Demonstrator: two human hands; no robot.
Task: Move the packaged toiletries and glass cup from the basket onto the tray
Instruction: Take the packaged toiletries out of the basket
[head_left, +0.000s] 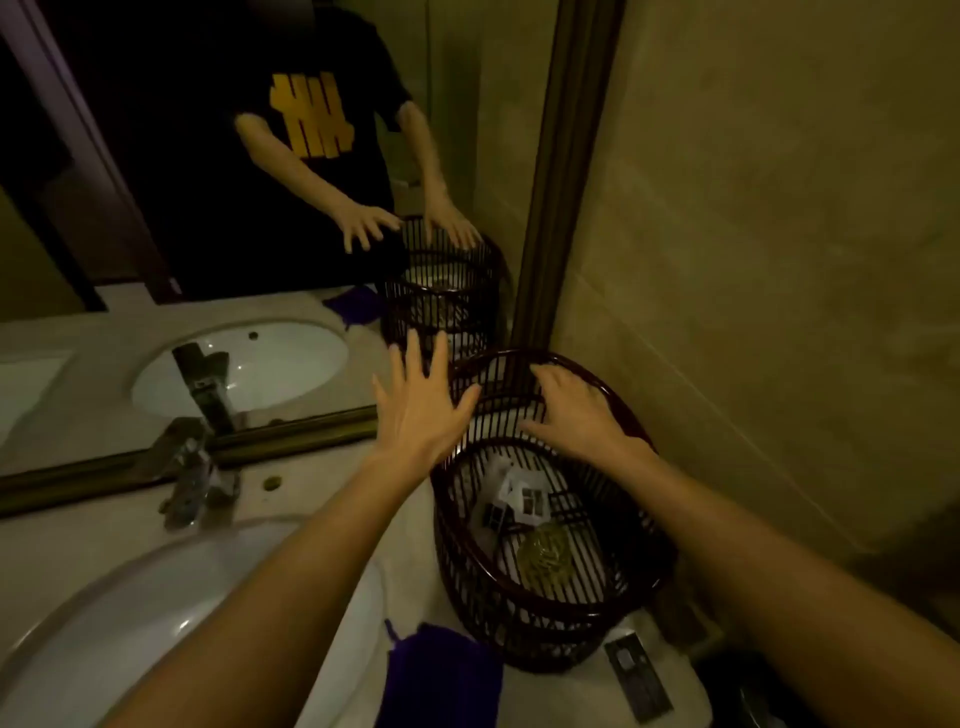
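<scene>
A dark slatted basket (566, 618) stands on the counter in the corner by the mirror. Inside it lie white packaged toiletries (519, 499) and a patterned glass cup (545, 558) on its side. My left hand (421, 410) hovers open with fingers spread, just left of the basket's far rim. My right hand (576, 410) rests on the far right rim with fingers curled over it. A white tray (675, 680) shows under and in front of the basket, with a dark flat packet (639, 675) on it.
A white sink (130, 623) fills the lower left, with a chrome tap (192, 478) behind it. A purple cloth pouch (441, 675) lies in front of the basket. The mirror (234, 208) reflects the person and basket. A tiled wall (779, 260) closes the right side.
</scene>
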